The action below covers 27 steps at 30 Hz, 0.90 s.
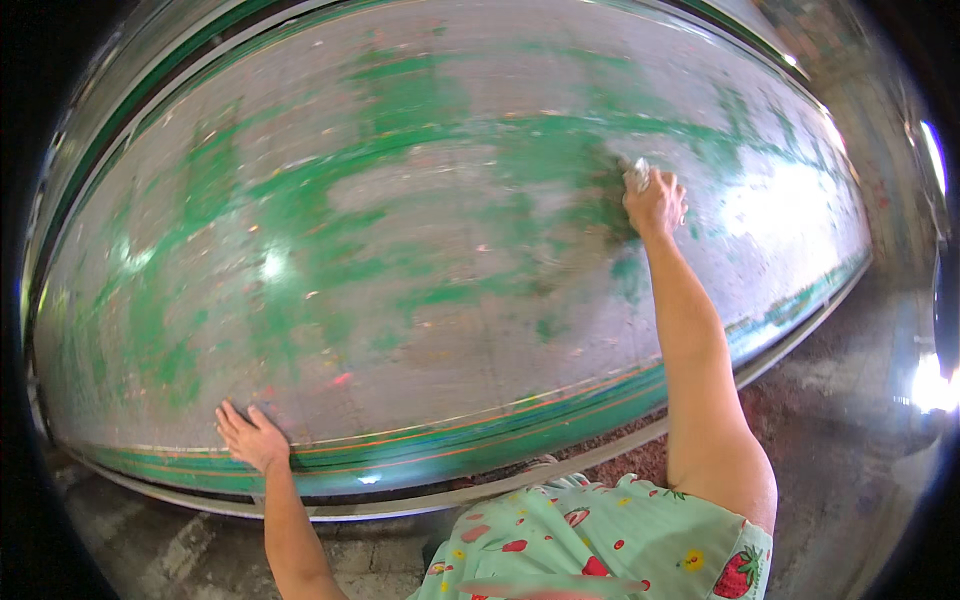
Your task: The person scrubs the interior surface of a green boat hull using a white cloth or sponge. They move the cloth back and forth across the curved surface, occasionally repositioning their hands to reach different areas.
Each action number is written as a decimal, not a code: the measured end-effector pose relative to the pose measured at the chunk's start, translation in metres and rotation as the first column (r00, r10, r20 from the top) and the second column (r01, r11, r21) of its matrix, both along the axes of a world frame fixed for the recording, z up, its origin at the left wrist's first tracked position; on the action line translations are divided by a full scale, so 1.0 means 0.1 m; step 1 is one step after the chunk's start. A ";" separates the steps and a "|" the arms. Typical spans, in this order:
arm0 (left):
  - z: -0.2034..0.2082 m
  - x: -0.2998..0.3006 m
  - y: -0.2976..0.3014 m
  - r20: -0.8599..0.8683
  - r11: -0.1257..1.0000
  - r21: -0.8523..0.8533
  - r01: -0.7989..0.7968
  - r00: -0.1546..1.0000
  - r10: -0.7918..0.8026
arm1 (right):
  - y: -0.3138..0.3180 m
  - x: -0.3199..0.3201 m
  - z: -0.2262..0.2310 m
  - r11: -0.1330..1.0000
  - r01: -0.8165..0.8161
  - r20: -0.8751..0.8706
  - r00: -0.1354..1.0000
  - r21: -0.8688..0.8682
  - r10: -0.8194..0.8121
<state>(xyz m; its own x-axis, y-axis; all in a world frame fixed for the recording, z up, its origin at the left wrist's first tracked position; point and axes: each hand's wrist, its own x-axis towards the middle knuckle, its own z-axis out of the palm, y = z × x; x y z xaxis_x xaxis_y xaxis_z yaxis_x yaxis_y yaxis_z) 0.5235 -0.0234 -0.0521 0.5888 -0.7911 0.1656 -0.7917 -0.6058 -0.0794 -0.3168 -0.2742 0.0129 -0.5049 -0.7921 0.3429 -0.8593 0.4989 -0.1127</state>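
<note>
A long worn table (420,310), patchy grey and green, spreads out before me. My left hand (253,437) rests flat near its front edge, fingers stretched out and holding nothing. Farther off to the right, my right arm reaches over the surface, and my right hand (657,202) is closed and pressed down. A small whitish crumpled wad (641,172) pokes out by its fingers; it looks like a rag, though most of it is hidden. Beside that hand lies a dark, wet-looking smear (612,190) on the tabletop.
A green border with thin orange lines (480,425) runs along the table's near side, with a pale rail (590,455) below it. Small light scraps are scattered over the top. Bright glare (790,210) covers the right end. Stained floor (820,400) shows beyond the rail.
</note>
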 end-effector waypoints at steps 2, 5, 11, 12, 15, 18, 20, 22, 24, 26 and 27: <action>0.03 -0.08 0.00 -0.018 1.000 -0.008 -0.003 1.000 0.003 | -0.61 0.48 0.04 0.998 0.033 0.013 0.999 0.053 -0.034; 0.12 -0.19 -0.01 -0.049 1.000 -0.017 0.002 0.999 -0.002 | -1.27 1.75 -0.04 0.977 -0.214 -0.025 0.977 -0.019 0.213; 0.31 -0.35 -0.06 -0.157 0.998 -0.062 -0.019 0.988 0.009 | -1.71 4.93 -0.15 0.676 -0.710 -0.057 0.697 -0.195 0.715; 0.33 -0.36 -0.08 -0.166 0.997 -0.067 -0.025 0.986 0.013 | -1.67 5.45 -0.15 0.633 -0.751 -0.069 0.653 -0.189 0.754; 0.37 -0.39 -0.09 -0.196 0.997 -0.069 -0.041 0.980 0.027 | -1.47 6.77 -0.09 0.478 -0.874 0.064 0.473 -0.093 0.879; 0.40 -0.37 -0.10 -0.199 0.996 -0.074 -0.044 0.980 0.029 | -1.13 7.44 0.00 0.373 -0.926 0.090 0.367 -0.055 0.926; 0.41 -0.38 -0.10 -0.201 0.996 -0.077 -0.049 0.979 0.032 | -0.90 7.50 0.06 0.254 -0.965 0.162 0.240 -0.069 0.957; 0.40 -0.37 -0.10 -0.208 0.996 -0.080 -0.042 0.978 0.025 | -0.64 7.33 0.11 0.067 -0.997 0.178 0.071 0.023 0.981; 0.38 -0.35 -0.09 -0.187 0.996 -0.071 -0.047 0.982 0.033 | -0.47 6.94 0.15 -0.128 -0.990 0.176 -0.116 0.059 0.978; 0.32 -0.32 -0.07 -0.172 0.998 -0.057 -0.036 0.985 0.026 | -0.58 6.28 0.15 -0.071 -0.996 0.168 -0.078 -0.048 0.983; 0.29 -0.28 -0.06 -0.144 0.998 -0.065 -0.020 0.990 0.011 | -0.66 5.92 0.16 -0.031 -0.999 0.198 -0.035 -0.024 0.980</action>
